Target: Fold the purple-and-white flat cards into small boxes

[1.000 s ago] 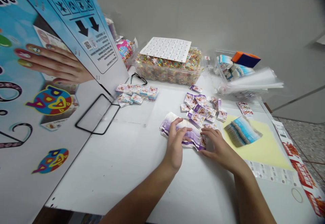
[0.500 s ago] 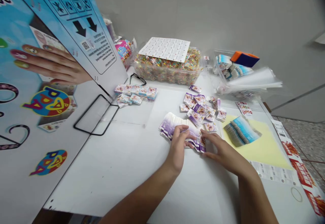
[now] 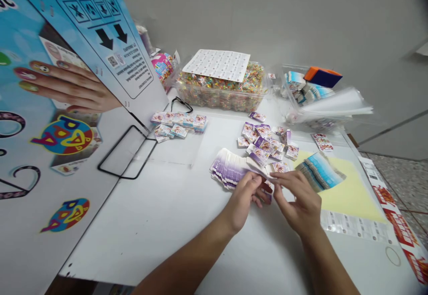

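Observation:
A fanned stack of flat purple-and-white carton blanks [image 3: 230,168] lies on the white table [image 3: 160,214]. My left hand [image 3: 245,199] and my right hand [image 3: 297,201] meet just in front of the stack, both pinching one purple carton blank [image 3: 265,180] lifted off its near end. Behind them lies a loose pile of small folded purple boxes [image 3: 265,143]. A fanned stack of blue flat blanks [image 3: 319,172] rests on a yellow sheet [image 3: 354,192] to the right of my right hand.
A large printed cardboard display [image 3: 67,107] leans over the table's left side. A row of small boxes [image 3: 179,121] lies beside it. A clear tub of colourful pieces [image 3: 220,92] with a printed sheet on top stands at the back. Clear bags and boxes [image 3: 317,94] sit at back right.
Both hands have drawn back from lying on the purple stack and risen slightly, now pinching one blank between them at the stack's near end.

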Tool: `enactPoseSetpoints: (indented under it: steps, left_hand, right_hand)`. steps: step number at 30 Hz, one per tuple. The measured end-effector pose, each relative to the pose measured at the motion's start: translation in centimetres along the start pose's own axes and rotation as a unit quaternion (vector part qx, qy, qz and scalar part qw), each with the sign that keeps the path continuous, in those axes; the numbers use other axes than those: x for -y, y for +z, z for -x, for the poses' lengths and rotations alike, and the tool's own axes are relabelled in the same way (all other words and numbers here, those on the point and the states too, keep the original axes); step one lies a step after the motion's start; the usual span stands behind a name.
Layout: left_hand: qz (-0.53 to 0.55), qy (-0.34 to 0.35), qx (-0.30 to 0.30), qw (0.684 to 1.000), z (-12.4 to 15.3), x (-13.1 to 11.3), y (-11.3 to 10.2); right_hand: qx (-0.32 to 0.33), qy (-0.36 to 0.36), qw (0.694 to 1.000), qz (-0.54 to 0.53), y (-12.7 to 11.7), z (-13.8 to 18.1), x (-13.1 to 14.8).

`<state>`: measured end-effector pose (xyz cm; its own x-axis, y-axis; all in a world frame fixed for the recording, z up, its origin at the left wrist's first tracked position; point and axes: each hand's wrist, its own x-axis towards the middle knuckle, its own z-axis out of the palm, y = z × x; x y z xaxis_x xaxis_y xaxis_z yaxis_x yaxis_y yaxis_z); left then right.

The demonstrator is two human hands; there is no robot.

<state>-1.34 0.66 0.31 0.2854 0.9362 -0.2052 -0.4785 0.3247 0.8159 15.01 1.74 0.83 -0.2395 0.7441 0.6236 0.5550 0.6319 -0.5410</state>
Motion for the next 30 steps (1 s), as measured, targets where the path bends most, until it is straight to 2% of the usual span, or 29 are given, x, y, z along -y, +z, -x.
enactPoseSetpoints:
  steps: [3, 6, 10, 14, 20, 25, 28, 30]
  left_hand:
    - [0.062, -0.020, 0.015, 0.998, 0.1, 0.1, 0.2]
    - [0.141, -0.050, -0.024, 0.989, 0.2, -0.2, 0.4]
    - [0.184, -0.062, -0.073, 0.978, 0.2, -0.5, 0.3]
    - [0.213, -0.078, -0.062, 0.972, 0.0, -0.2, 0.2]
    - [0.245, -0.061, 0.026, 0.967, 0.0, 0.0, 0.6]
    - [0.223, -0.047, -0.005, 0.974, 0.1, 0.0, 0.7]
    - [0.208, -0.043, -0.004, 0.977, 0.0, 0.4, 0.6]
    - [0.195, -0.046, 0.002, 0.980, -0.1, 0.8, 0.4]
  right_hand:
    - [0.067, -0.055, 0.996, -0.029, 0.6, 0.2, 1.0]
    - [0.107, -0.083, 0.989, -0.061, 0.7, 0.2, 1.6]
    - [0.127, -0.088, 0.983, -0.097, 0.4, 0.1, 2.0]
    - [0.133, -0.089, 0.980, -0.117, -0.2, 0.0, 2.3]
    - [0.131, -0.085, 0.980, -0.125, -0.3, -0.2, 2.5]
    - [0.064, -0.045, 0.996, -0.046, 0.6, 0.1, 2.1]
    - [0.069, 0.002, 0.998, 0.009, 0.8, 0.1, 1.7]
    - [0.081, 0.008, 0.997, 0.012, 0.8, 0.1, 1.5]
